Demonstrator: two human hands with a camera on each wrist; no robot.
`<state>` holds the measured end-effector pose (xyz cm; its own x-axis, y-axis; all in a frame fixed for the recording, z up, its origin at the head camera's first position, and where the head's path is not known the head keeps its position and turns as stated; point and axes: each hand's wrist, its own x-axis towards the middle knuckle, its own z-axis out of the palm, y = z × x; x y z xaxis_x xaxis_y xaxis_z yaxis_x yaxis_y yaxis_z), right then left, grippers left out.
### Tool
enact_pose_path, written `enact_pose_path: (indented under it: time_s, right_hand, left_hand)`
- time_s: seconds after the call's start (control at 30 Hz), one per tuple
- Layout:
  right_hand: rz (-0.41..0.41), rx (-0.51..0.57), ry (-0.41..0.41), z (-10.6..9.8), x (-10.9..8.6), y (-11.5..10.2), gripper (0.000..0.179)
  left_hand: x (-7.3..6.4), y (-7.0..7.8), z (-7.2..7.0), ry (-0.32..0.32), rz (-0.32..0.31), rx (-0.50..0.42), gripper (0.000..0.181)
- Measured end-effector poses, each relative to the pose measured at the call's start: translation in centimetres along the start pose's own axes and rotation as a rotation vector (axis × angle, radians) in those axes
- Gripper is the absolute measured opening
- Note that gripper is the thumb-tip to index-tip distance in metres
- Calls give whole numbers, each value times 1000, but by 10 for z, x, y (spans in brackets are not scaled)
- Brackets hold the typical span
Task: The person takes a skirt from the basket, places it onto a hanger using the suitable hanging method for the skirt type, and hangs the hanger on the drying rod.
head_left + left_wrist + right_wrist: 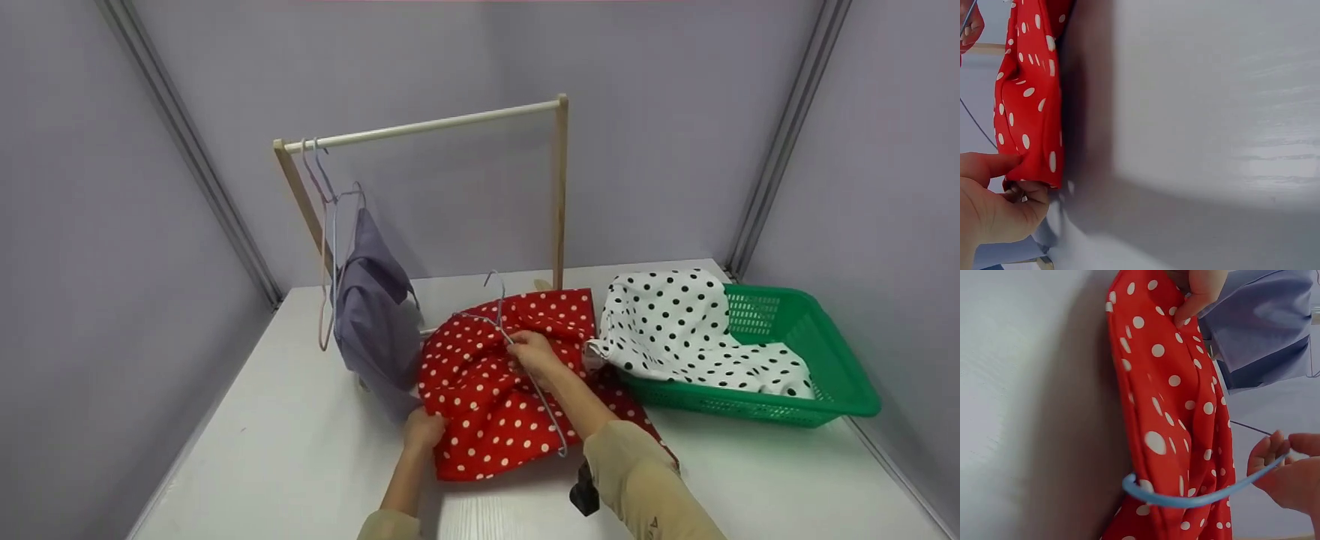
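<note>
A red cloth with white dots lies bunched over the white table, in front of the rack. My left hand pinches its near left edge between thumb and fingers; the left wrist view has the fingertips tucked under the fabric. Above the cloth, my right hand holds a thin blue hanger by one arm. The hanger's hook points up and away, and one curved end reaches the cloth's near edge. Whether the hanger's other arm is inside the fabric, I cannot tell.
A wooden rack with a pale rail stands behind. At its left end hang several hangers, one bearing a grey-purple cloth close to my left hand. On the right, a green basket holds a white cloth with black dots.
</note>
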<state>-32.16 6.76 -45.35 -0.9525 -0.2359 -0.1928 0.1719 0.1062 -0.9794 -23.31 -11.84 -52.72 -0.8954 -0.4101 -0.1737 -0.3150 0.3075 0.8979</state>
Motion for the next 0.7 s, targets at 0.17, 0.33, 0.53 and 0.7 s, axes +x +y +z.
enact_pose_path:
  time_s: [0.17,0.33,0.53,0.7]
  right_hand:
    - [40,-36,10,2,0,-5,28]
    - [44,14,-4,2,4,-16,47]
    - [23,105,-30,3,7,-16,54]
    - [31,83,-56,8,7,-9,52]
  left_hand:
    - [-1,0,-1,34,-3,34,29]
    - [1,1,-1,41,-13,20,31]
    - [1,-2,1,19,-22,-50,34]
    - [0,-3,-1,45,12,-13,33]
